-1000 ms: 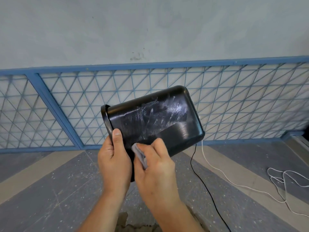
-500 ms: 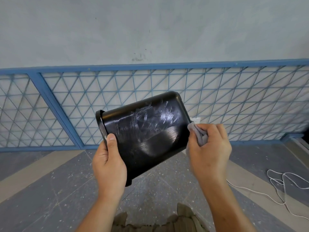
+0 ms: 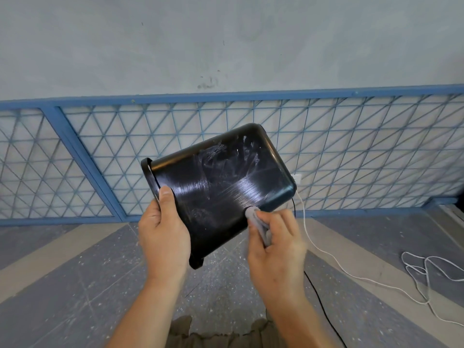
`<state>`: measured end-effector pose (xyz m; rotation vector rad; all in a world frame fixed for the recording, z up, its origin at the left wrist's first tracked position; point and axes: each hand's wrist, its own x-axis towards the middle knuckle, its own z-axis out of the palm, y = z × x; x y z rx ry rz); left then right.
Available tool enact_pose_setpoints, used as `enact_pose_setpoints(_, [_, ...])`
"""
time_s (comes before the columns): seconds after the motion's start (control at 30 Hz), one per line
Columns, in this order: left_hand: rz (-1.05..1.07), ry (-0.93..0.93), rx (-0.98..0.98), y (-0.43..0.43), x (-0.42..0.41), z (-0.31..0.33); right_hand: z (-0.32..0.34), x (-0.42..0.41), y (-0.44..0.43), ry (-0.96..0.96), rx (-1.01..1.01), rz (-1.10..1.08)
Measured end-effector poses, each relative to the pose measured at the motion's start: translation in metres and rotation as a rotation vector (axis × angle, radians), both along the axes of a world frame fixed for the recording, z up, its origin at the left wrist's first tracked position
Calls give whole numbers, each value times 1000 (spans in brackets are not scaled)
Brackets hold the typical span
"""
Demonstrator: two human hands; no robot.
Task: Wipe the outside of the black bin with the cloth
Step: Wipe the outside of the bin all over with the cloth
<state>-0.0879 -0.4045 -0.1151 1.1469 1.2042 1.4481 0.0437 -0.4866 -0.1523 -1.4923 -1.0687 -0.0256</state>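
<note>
The black bin (image 3: 218,187) was held in the air on its side, above the floor (image 3: 75,285) and in front of the blue grille (image 3: 100,136). Its mouth pointed left and its base was tilted up to the right. The left hand (image 3: 163,229) had its grip closed over the rim, with the thumb on the outer wall. The right hand (image 3: 276,249) had its grip bunched round the grey cloth (image 3: 256,219), which was pressed against the lower edge of the side near the base.

Risks, as judged:
- The bin hung from one hand at the rim only. Firm rubbing at the far end could lever it out of that hold and drop it.
- Pale smears remained on the upper part of the side. A pass kept to the lower edge would leave them.
- A white cable (image 3: 326,252) and a black cable (image 3: 324,310) lay on the floor to the right. A step that way could snag a foot.

Against the frame half a second earlier, the cloth had moved from the base end down to the lower edge. The bin's base had tipped higher. The left hand's hold on the rim was unchanged.
</note>
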Motion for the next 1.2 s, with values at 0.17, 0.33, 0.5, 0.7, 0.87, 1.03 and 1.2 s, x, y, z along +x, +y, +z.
enact_pose_setpoints(0.17, [-7, -52, 10, 3, -1, 0, -2, -18, -2, -55, -51, 119])
enact_pose_setpoints(0.33, [-73, -113, -33, 2, -2, 0, 17, -5, -1, 28, 25, 45])
enact_pose_setpoints(0.5, [-209, -167, -72, 1, 3, 2, 13, 0, 6, -49, -144, 82])
enact_pose_setpoints(0.7, [-185, -114, -152, 3, 2, -10, -3, -19, 12, -207, -226, 176])
enact_pose_setpoints(0.87, [-137, -139, -204, 0, 5, -4, -9, -31, 14, -204, -191, 179])
enact_pose_setpoints(1.03, [-98, -180, -241, -2, 4, -6, -13, -39, 13, -242, -221, 335])
enact_pose_setpoints(1.2, [-70, -100, -248, -1, 2, -10, -14, -32, 5, -211, -197, 304])
